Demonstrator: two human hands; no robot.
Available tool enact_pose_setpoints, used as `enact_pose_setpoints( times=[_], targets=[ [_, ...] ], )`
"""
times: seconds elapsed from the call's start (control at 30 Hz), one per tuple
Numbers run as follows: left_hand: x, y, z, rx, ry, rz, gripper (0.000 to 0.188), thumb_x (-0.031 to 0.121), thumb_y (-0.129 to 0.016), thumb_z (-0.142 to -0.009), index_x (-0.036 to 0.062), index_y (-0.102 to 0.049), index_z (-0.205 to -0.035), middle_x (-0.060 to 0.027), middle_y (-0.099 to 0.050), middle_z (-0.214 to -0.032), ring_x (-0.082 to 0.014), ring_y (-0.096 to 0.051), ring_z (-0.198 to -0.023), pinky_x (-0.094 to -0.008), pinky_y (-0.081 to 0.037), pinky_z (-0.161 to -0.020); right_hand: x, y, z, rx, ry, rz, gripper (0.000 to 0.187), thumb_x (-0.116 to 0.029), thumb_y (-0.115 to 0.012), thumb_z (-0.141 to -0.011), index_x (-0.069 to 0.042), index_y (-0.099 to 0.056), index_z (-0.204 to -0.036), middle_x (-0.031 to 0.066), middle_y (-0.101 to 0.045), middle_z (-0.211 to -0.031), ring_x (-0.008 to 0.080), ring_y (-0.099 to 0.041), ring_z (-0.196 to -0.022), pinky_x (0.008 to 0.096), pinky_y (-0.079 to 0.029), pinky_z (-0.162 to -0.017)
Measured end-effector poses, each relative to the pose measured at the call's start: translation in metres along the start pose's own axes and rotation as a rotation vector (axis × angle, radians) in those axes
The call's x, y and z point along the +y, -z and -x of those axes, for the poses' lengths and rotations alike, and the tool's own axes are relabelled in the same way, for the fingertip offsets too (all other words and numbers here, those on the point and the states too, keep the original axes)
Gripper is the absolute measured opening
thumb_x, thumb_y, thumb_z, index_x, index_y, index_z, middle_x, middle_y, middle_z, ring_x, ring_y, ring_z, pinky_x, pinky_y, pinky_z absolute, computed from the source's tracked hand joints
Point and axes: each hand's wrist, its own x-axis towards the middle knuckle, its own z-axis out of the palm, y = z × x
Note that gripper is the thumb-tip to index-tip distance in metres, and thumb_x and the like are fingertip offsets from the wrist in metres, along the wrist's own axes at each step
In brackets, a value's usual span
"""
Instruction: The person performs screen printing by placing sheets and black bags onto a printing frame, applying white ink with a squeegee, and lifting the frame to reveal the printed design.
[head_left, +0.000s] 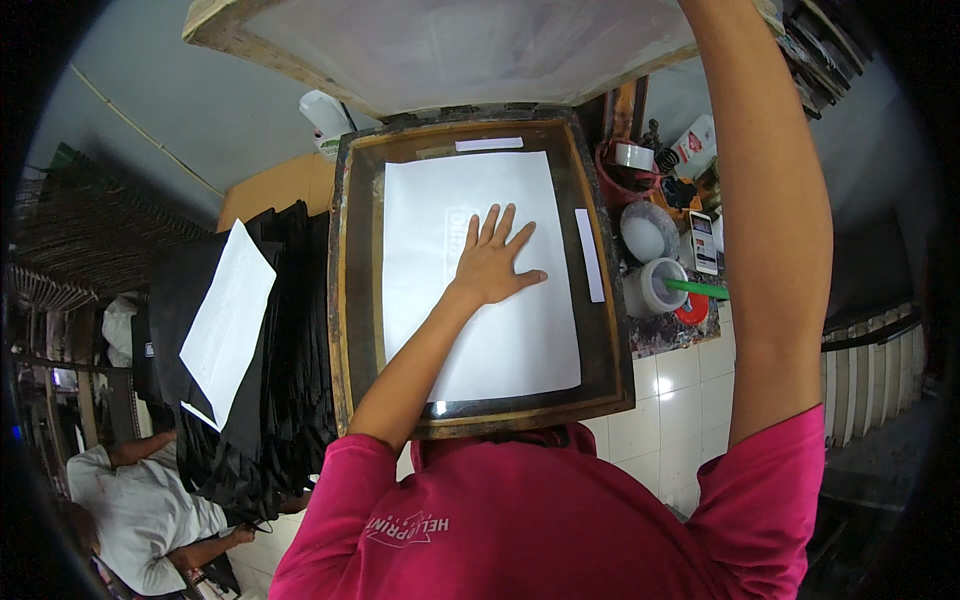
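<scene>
While the left hand (492, 262) lies flat with fingers spread on the white sheet (480, 270), that sheet rests in the dark wooden-framed bed (350, 280) at centre. Reaching up to the far raised screen frame (300, 60), the right arm (770, 200) leaves view (its hand's grip cannot be told).

My right hand is out of view: the right arm (770, 230) runs up past the top edge, so I cannot tell what its fingers grip. The raised screen frame (450, 45) is cut off there too. My left forearm (420, 350) covers part of the white sheet (520, 330). The jars and tape right of the table (350, 300) are too small to identify.
</scene>
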Motion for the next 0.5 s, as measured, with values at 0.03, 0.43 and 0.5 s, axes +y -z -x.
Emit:
enact_pose_setpoints(
  times=[0.03, 0.43, 0.5],
  targets=[
    [0.000, 0.001, -0.002, 0.006, 0.001, -0.008, 0.093, 0.072, -0.060, -0.087, 0.0174, -0.038, -0.158, -0.0214, -0.019, -0.168, -0.0399, -0.009, -0.157, -0.0568, -0.007, -0.126, 0.000, 0.001, -0.001, -0.005, 0.004, 0.004, 0.035, -0.023, -0.076, -0.078, 0.001, -0.076, -0.104, 0.0250, -0.074, -0.094, 0.0363, -0.071, -0.085, 0.0418, -0.054, -0.081],
    [0.015, 0.167, 0.080, 0.650, -0.091, 1.259, 0.045, 0.029, -0.058, -0.104, -0.0040, -0.057, -0.135, -0.0229, -0.067, -0.127, -0.0296, -0.069, -0.114, -0.0395, -0.053, -0.098, -0.085, 0.027, 0.038, -0.551, -0.754, -0.143, 0.020, -0.014, -0.066, -0.088, 0.001, -0.069, -0.100, 0.0177, -0.069, -0.080, 0.0325, -0.064, -0.068, 0.0413, -0.052, -0.069],
    [0.024, 0.178, 0.133, 0.701, -0.081, 1.411, 0.052, 0.036, -0.056, -0.104, -0.0093, -0.056, -0.130, -0.0284, -0.067, -0.121, -0.0328, -0.070, -0.109, -0.0426, -0.056, -0.094, -0.094, -0.016, 0.110, -0.259, -0.415, 0.098, 0.021, -0.018, -0.073, -0.085, -0.003, -0.067, -0.098, 0.0173, -0.068, -0.081, 0.0369, -0.063, -0.069, 0.0432, -0.050, -0.065]
  ],
)
